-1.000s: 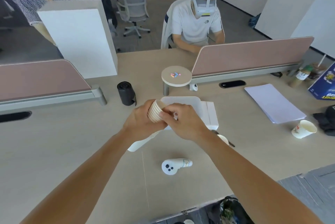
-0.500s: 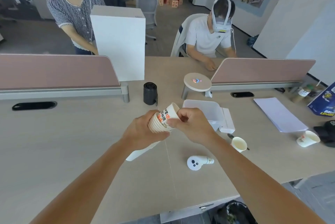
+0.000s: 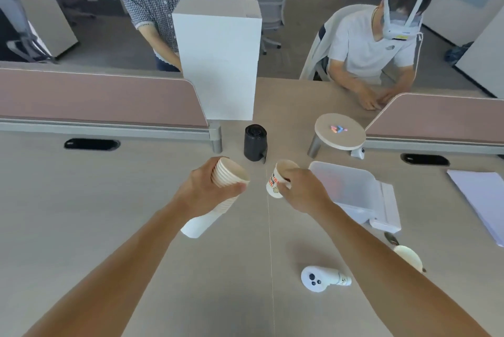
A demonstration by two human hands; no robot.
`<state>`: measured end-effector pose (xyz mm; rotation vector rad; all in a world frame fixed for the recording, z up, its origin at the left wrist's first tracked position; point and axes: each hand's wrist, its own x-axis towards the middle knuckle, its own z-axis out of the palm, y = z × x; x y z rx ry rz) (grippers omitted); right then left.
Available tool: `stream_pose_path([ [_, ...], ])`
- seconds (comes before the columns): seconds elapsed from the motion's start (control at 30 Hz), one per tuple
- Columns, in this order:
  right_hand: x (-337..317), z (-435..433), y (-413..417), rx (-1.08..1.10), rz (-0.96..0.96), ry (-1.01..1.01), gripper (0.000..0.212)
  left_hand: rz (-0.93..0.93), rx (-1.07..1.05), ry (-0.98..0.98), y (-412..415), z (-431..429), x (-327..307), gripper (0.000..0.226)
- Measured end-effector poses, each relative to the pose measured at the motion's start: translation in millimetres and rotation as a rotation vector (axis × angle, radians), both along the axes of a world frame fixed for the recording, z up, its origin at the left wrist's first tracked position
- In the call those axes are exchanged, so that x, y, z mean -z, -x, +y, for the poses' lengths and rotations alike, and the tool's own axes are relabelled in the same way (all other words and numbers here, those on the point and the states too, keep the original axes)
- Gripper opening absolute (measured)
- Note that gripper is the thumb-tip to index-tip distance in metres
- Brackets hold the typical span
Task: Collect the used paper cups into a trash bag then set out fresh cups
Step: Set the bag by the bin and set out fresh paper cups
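Two arms outstretched, left hand [image 3: 207, 189] gripping cup stack [image 3: 227, 177], right hand [image 3: 302, 186] holding single cup [image 3: 276, 181]

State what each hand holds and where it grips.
Left hand grips the cup stack around its upper part, just below the open end. Right hand pinches one printed cup by its side, near the rim.

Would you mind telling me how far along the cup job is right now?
Done: one printed cup is free of the stack of cups. In hand: the left hand grips that stack; the right hand holds the printed cup, not yet set down. Left: setting cups out. Another cup sits by the right forearm; whether it is used or fresh is unclear.
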<state>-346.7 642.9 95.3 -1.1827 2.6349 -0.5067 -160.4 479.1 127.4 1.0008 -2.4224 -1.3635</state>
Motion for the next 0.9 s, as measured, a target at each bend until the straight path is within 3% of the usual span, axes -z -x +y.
stream_pose_path([
  [0.2,81.4,-28.6,8.9,-0.128,-0.084,-0.311,0.023,-0.024,-0.09,-0.004,21.1,-19.7,13.2,0.076],
  [0.3,110.4,-21.9,-7.8,-0.255,-0.032,-0.398,0.033,-0.04,-0.096,-0.014,30.0,-24.9,15.2,0.075],
  [0.6,139.9,7.8,-44.7,-0.597,0.109,-0.574,0.027,-0.071,-0.039,0.016,57.9,-24.2,16.4,0.072],
  [0.9,137.4,36.2,-84.0,-0.546,0.058,-0.626,0.034,-0.041,0.065,0.024,33.7,-11.4,13.0,0.069],
])
